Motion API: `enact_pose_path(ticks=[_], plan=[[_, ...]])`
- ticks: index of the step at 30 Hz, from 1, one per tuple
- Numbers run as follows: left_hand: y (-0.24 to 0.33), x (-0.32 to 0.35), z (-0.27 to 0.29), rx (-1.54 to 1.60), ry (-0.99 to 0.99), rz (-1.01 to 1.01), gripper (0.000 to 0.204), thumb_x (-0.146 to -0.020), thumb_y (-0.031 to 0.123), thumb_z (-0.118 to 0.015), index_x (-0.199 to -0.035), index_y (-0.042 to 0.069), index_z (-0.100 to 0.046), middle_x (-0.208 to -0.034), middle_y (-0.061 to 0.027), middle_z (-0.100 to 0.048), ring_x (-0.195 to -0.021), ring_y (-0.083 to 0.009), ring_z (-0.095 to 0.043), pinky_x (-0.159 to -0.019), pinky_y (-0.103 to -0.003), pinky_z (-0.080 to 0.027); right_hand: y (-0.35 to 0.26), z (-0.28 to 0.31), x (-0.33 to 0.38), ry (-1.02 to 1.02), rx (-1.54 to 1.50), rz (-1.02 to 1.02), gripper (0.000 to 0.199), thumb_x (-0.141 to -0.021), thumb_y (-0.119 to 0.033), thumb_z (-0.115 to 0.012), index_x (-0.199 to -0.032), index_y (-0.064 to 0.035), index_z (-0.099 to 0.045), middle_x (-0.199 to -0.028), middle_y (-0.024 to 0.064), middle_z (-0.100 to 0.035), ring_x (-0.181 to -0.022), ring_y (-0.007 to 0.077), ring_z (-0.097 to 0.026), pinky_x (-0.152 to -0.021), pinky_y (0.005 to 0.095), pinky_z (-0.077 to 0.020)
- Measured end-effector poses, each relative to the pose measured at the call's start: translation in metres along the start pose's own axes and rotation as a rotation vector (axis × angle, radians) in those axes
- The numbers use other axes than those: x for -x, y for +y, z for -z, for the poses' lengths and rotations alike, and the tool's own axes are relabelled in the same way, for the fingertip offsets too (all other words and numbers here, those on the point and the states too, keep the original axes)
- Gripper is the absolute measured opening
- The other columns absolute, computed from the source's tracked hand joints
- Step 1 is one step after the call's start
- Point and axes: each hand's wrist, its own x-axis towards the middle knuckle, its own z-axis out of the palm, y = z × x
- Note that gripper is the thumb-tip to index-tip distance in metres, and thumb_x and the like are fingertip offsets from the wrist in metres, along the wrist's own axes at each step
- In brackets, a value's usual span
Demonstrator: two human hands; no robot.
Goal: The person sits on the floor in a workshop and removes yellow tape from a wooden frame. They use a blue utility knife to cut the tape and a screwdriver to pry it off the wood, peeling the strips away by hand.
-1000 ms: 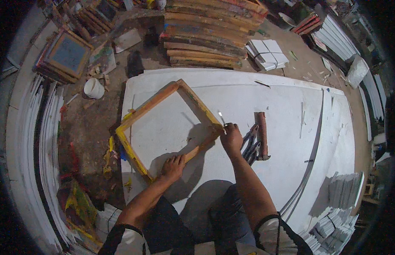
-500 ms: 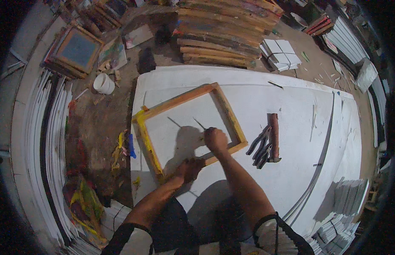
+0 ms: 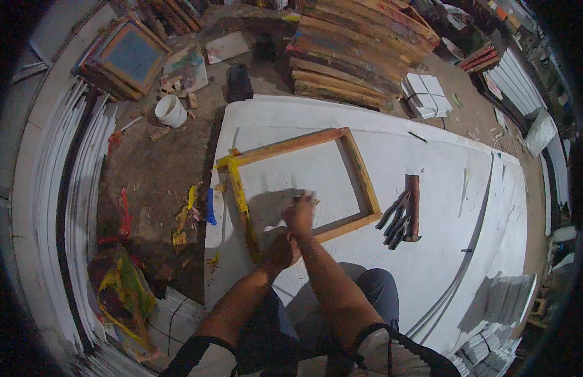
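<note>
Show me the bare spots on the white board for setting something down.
Free: inside the wooden frame, the strip between frame and pliers, and the wide stretch beyond them. Crowded: the near frame corner under the left hand and right hand.

White board (image 3: 429, 264), flat on the dirt floor (image 3: 159, 169). On it: wooden frame (image 3: 360, 176), centre toward left edge; dark tools (image 3: 401, 213), just right of frame, apart.
</note>
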Motion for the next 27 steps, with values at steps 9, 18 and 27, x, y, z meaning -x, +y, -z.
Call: enact_pose_path(ticks=[9,18,27], plan=[[-0.036,0.008,-0.01,0.053,-0.113,0.081,0.046,-0.094,0.03,-0.058,-0.138,0.015,-0.053,-0.125,-0.0148,-0.06,-0.115,-0.0353,-0.057,-0.096,-0.052,-0.046,-0.042,0.008,0.02,-0.302,-0.313,0.042,0.044,-0.085,-0.029,-0.073,-0.119,-0.0012,-0.064,-0.104,0.0249,-0.07,-0.096,0.0413,-0.069,-0.081,0.0472,-0.0549],[-0.059,0.003,-0.027,-0.368,0.174,0.113,0.048,-0.091,0.039,-0.065,-0.139,0.036,-0.056,-0.128,-0.0084,-0.059,-0.119,-0.0342,-0.055,-0.098,-0.057,-0.044,0.085,0.187,0.08,0.034,-0.285,-0.581,0.033,-0.088,-0.011,-0.061,-0.116,-0.0044,-0.046,-0.073,0.0123,-0.062,-0.054,0.0216,-0.061,-0.046,0.0365,-0.0498],[-0.021,-0.025,0.034,-0.209,0.222,0.049,0.055,-0.086,0.059,-0.067,-0.122,0.017,-0.068,-0.114,-0.011,-0.06,-0.11,-0.0324,-0.057,-0.093,-0.053,-0.047,0.082,0.183,0.137,0.065,-0.558,-0.714,0.033,-0.094,-0.016,-0.061,-0.125,-0.012,-0.051,-0.082,0.0064,-0.06,-0.06,0.0125,-0.057,-0.047,0.0298,-0.0488]])
